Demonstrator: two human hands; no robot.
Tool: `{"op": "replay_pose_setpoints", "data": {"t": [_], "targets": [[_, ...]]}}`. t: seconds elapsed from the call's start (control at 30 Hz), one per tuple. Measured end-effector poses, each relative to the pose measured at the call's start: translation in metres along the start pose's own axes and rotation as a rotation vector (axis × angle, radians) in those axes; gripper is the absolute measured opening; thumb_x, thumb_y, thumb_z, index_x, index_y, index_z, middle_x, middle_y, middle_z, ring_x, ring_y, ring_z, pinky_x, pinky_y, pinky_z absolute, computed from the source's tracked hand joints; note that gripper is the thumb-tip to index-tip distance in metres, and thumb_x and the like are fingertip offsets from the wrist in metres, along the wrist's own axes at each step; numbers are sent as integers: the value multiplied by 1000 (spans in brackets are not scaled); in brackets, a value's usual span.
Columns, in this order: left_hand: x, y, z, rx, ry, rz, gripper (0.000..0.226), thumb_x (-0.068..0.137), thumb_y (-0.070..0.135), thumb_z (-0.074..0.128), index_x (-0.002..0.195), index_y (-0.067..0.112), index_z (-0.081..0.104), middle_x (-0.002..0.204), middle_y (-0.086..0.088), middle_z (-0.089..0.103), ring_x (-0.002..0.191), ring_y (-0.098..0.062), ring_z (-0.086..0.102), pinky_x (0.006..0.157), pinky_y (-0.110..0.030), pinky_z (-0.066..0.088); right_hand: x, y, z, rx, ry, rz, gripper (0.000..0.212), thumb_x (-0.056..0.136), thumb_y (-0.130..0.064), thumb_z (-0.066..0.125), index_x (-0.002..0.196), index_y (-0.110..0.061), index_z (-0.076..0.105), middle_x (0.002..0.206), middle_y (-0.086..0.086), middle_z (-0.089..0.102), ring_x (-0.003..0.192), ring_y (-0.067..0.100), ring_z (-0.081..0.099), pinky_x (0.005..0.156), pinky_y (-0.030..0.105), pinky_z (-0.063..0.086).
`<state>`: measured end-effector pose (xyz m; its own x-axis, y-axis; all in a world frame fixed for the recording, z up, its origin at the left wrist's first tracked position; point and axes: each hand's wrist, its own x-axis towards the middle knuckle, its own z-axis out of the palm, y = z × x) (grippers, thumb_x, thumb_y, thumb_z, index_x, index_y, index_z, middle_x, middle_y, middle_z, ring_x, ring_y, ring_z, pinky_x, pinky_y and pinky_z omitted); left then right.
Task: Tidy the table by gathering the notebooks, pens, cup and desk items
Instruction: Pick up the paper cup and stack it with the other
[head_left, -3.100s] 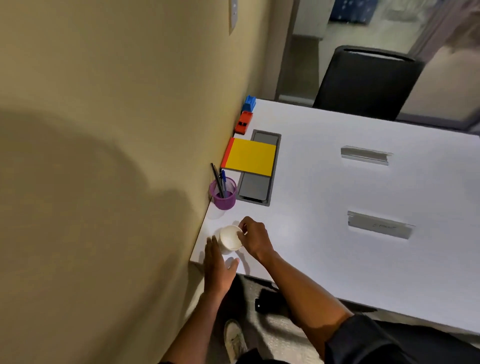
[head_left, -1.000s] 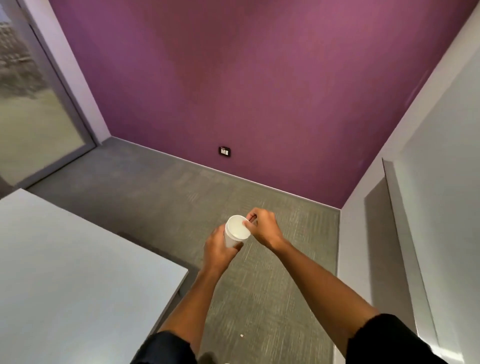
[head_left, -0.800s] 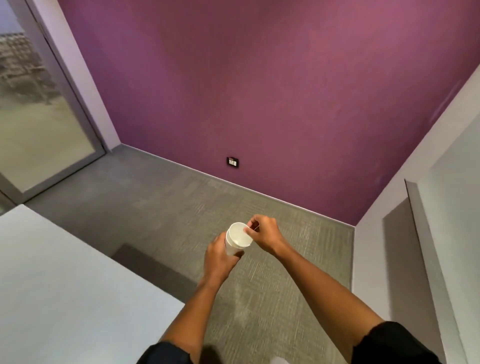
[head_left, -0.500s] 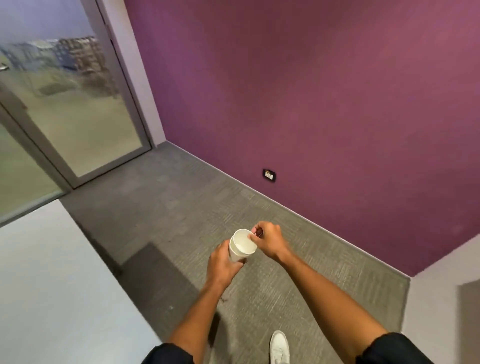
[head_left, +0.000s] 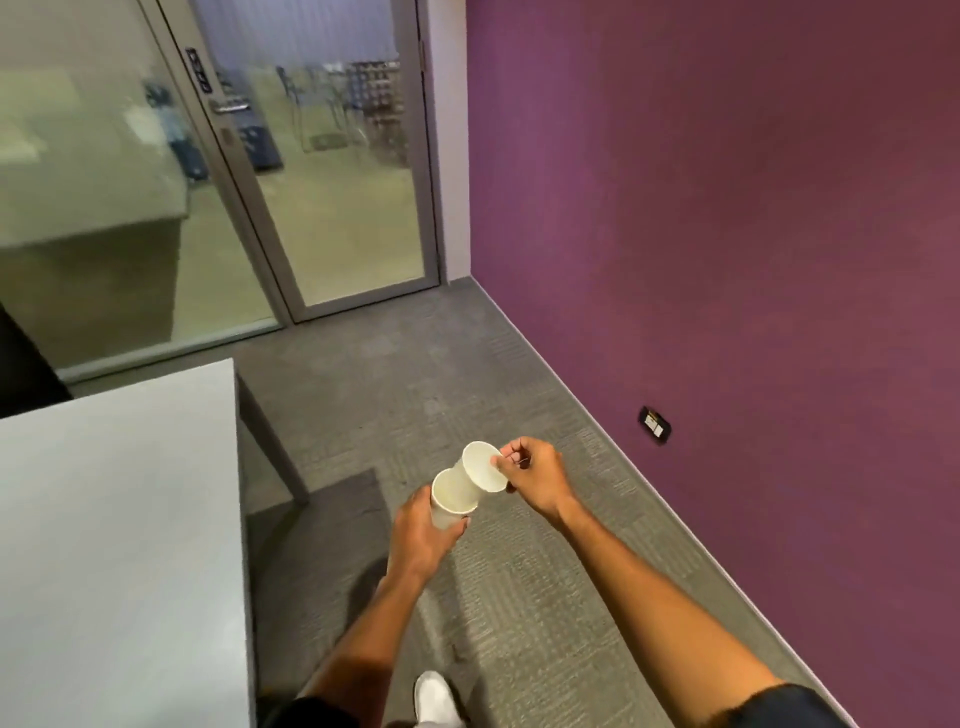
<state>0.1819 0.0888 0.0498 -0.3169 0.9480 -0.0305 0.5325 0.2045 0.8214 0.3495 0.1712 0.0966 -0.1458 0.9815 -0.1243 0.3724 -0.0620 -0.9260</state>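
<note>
Two white paper cups are in my hands above the carpet, away from the table. My left hand (head_left: 422, 535) grips the lower cup (head_left: 453, 496) round its body, its mouth facing up at me. My right hand (head_left: 535, 478) pinches the rim of the upper cup (head_left: 483, 466), which is tilted and pulled part-way out of the lower one. The two cups still touch at the bottom of the upper one. No notebooks or pens are in view.
A white table (head_left: 114, 545) fills the lower left, its corner close to my left arm. A purple wall (head_left: 727, 260) runs along the right with a floor-level socket (head_left: 655, 424). A glass door (head_left: 332, 171) stands ahead. Grey carpet (head_left: 426, 384) lies between. My white shoe (head_left: 434, 699) shows below.
I have turned left from the table's desk items toward the glass door. What looked like one cup now shows as two, with my right hand drawing the upper one out and to the right.
</note>
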Motion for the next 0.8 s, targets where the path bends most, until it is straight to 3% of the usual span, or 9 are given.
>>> {"op": "replay_pose_setpoints", "data": {"t": [0.2,0.3,0.4,0.53,0.63,0.8], "targets": [[76,-33,-21,-35,152,-61,59,64,26,87,118,20,64,109,2,72,96,-14,66,81,-26,50,94,-20,43,155,-22,39,8,86,-5,69,90,2,65,73,9,62,58,18,57,50,24,50],[119,-55,-37,-28,191,-105,60,66,29,87,119,21,63,113,3,70,99,-14,65,86,-30,52,146,-31,75,146,-64,62,12,86,-7,70,90,3,67,75,10,62,60,19,59,55,30,53],[162,-73,-57,-38,232,-132,59,66,29,87,120,22,62,114,4,69,102,-14,64,89,-32,53,195,-50,109,86,-117,69,13,85,-9,71,89,3,68,76,11,64,58,18,60,53,28,53],[214,-89,-102,-54,319,-120,51,69,32,86,114,27,63,105,11,67,94,-6,65,78,-16,50,255,-84,166,79,-166,22,7,84,-10,72,80,-7,68,74,9,64,55,18,61,56,31,56],[233,-105,-137,-85,420,-161,43,70,38,84,106,34,61,99,16,66,87,-2,66,68,-4,43,283,-105,214,70,-241,29,7,85,-14,71,85,-8,68,78,6,66,62,17,64,65,36,59],[250,-143,-189,-59,540,-279,54,70,51,78,115,27,60,111,8,67,98,-11,62,79,-24,50,318,-134,298,40,-381,30,8,87,-17,69,93,-11,67,85,5,69,67,18,68,71,39,62]]}}
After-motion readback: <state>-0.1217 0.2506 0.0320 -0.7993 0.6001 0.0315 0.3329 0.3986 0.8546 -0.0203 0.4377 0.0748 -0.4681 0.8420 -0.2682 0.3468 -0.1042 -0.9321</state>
